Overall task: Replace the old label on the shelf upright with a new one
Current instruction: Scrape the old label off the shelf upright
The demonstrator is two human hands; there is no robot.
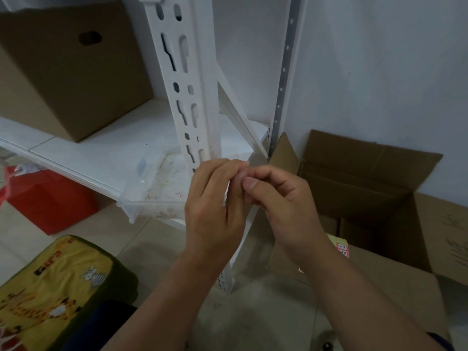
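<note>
just before the upright (195, 102), the left hand (212, 206) and right hand (281, 198) are brought together, fingertips pinched on a small pale strip (226, 196), probably a label being peeled for sticking; old or new cannot be told. beside the upright a tray (152, 198) is kept on the shelf (88, 148); an open box (379, 198) is stood right of it, by the wall (379, 72).

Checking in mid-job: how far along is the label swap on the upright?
Done, apparently: the shelf upright shows no label on its visible face, so the old one may be off. In hand: the left hand and right hand pinch a small pale strip between their fingertips, likely a label, old or new unclear. Left: sticking the new one on.
</note>
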